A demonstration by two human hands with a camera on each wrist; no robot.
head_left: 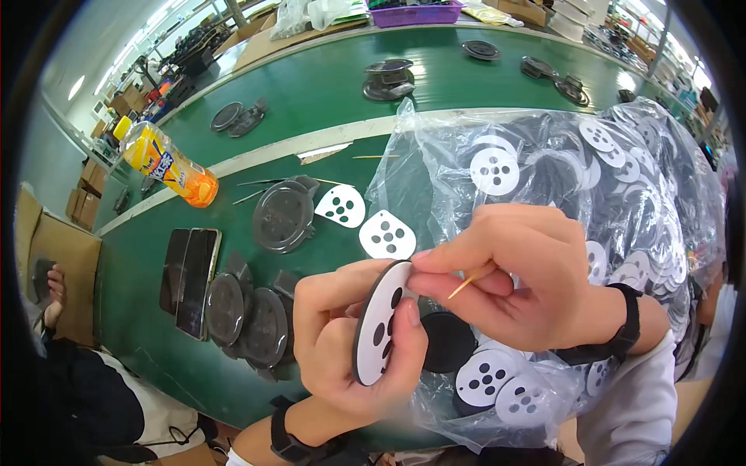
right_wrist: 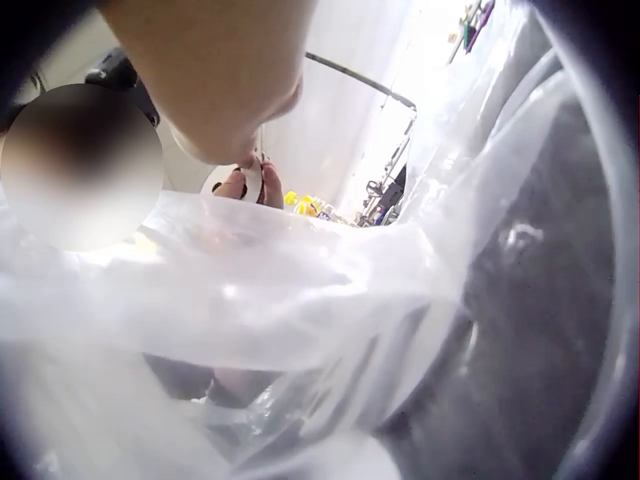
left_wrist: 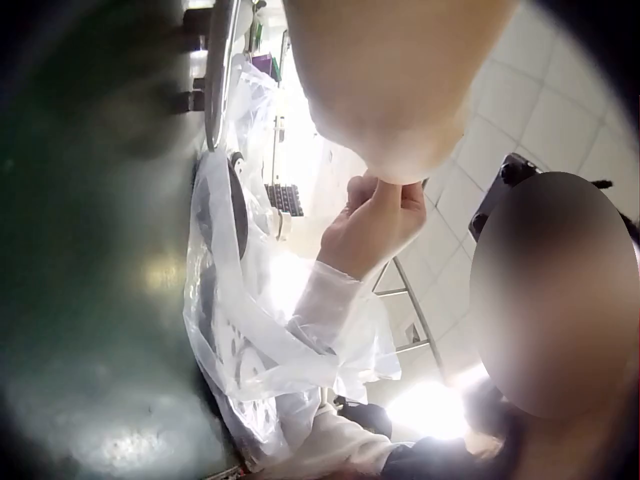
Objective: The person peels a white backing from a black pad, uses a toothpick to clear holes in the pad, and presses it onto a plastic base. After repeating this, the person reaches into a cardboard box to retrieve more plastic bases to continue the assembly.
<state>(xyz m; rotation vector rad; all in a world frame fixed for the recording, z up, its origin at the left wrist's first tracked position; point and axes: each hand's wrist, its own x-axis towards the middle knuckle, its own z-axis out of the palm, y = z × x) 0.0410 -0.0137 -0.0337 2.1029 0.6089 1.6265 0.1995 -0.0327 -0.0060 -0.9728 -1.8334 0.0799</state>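
Note:
In the head view my left hand [head_left: 350, 342] holds a round disc [head_left: 381, 322] on edge, its white face with black dots turned right and its dark rim left. My right hand [head_left: 521, 279] pinches the disc's upper edge between thumb and finger, and a thin wooden pick [head_left: 471, 279] sticks out from its curled fingers. Two white dotted pieces [head_left: 340, 206] lie on the green table just beyond the disc. The right wrist view shows part of the disc [right_wrist: 254, 183] at the fingers; in the left wrist view the right hand [left_wrist: 372, 228] is visible, the disc hidden.
A clear plastic bag [head_left: 536, 155] of white dotted discs covers the right side. Dark round parts [head_left: 284, 215] and two phones [head_left: 197, 272] lie left, with an orange drink bottle [head_left: 167, 163] behind. Another person's hand [head_left: 56, 293] shows at far left. A black disc [head_left: 449, 342] lies below my right hand.

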